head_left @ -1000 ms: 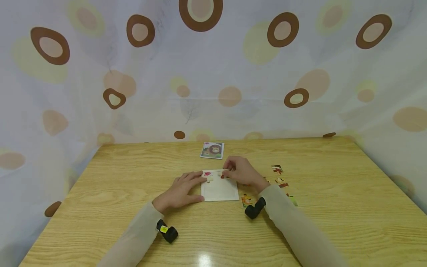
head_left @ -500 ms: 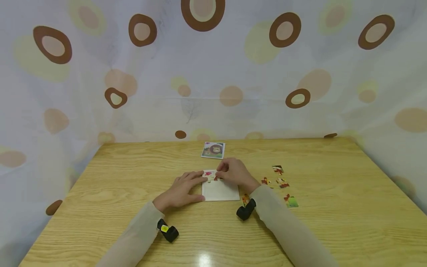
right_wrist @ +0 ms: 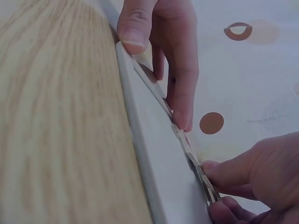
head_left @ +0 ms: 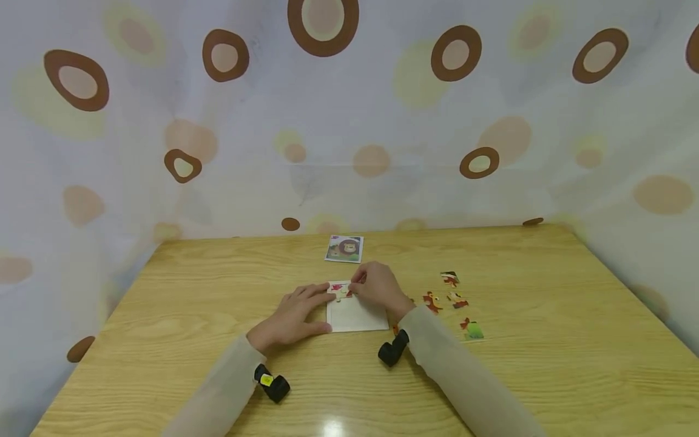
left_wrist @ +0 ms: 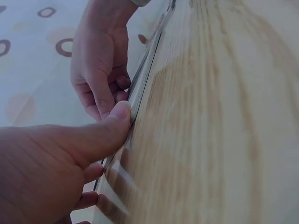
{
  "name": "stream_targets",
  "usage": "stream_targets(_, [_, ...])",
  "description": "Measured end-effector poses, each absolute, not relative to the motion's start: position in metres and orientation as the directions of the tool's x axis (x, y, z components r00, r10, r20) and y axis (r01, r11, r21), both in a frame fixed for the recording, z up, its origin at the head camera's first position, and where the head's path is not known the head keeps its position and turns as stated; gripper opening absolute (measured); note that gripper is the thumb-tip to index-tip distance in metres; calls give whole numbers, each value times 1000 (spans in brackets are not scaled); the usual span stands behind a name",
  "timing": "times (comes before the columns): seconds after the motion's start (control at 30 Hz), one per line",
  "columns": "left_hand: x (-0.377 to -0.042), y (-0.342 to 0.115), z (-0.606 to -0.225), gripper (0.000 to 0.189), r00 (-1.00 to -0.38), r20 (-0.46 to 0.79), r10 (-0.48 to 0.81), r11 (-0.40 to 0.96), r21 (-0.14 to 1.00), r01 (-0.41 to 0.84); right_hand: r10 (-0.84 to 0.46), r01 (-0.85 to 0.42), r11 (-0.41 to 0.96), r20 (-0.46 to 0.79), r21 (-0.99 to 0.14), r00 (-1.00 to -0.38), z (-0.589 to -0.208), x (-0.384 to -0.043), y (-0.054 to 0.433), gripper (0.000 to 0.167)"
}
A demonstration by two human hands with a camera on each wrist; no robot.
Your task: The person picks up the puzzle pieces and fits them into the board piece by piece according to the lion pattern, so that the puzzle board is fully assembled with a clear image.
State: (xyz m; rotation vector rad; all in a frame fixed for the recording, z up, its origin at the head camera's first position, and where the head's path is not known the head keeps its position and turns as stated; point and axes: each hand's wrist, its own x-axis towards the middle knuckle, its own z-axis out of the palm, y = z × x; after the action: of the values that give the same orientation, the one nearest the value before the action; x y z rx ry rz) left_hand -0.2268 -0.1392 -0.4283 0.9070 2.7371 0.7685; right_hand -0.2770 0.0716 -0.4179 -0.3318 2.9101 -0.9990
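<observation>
A white puzzle tray (head_left: 357, 317) lies on the table, with a puzzle piece with a pink shape (head_left: 335, 287) in its top left corner. My left hand (head_left: 290, 317) lies along the tray's left edge, fingers extended, its thumb (right_wrist: 134, 37) on the near corner. One left fingertip reaches onto the laid piece. At the tray's top edge my right hand (head_left: 378, 287) pinches another puzzle piece (right_wrist: 209, 187), thumb on one side and fingers on the other. That piece has red on it, sits right beside the laid one, and is mostly covered by the fingers in the head view.
Several loose puzzle pieces lie right of the tray, among them one with green (head_left: 474, 329) and a brown-orange one (head_left: 432, 301). Behind the tray rests a picture card (head_left: 344, 249) showing a lion. A patterned cloth (head_left: 377, 109) hangs along the table's back.
My right hand has moved left along the tray's top with its puzzle piece, up beside the laid piece. Loose pieces at the right have come out from behind the arm. My left hand stays put.
</observation>
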Motion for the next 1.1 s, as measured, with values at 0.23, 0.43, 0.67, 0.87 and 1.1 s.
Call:
stream_targets(0.23, [-227, -138, -428, 58, -799, 15, 601, 687, 500, 527, -200, -180, 785, 32, -593, -979, -417, -275, 70, 8])
stream_targets(0.43, [-226, -139, -429, 58, -801, 15, 598, 687, 504, 523, -186, -151, 794, 1, -589, -983, -417, -277, 72, 12])
stream_targets(0.67, [-225, -138, -426, 58, -809, 13, 588, 693, 506, 513, -178, -117, 777, -38, -619, -983, -416, -280, 70, 16])
stream_targets(0.87, [-225, -137, -424, 58, -810, 15, 587, 695, 504, 513, -152, -96, 800, -45, -592, -987, -413, -280, 70, 21])
stream_targets(1.1, [-227, -139, -427, 58, -808, 19, 588, 696, 497, 518, -159, -132, 820, 0, -556, -987, -412, -276, 69, 28])
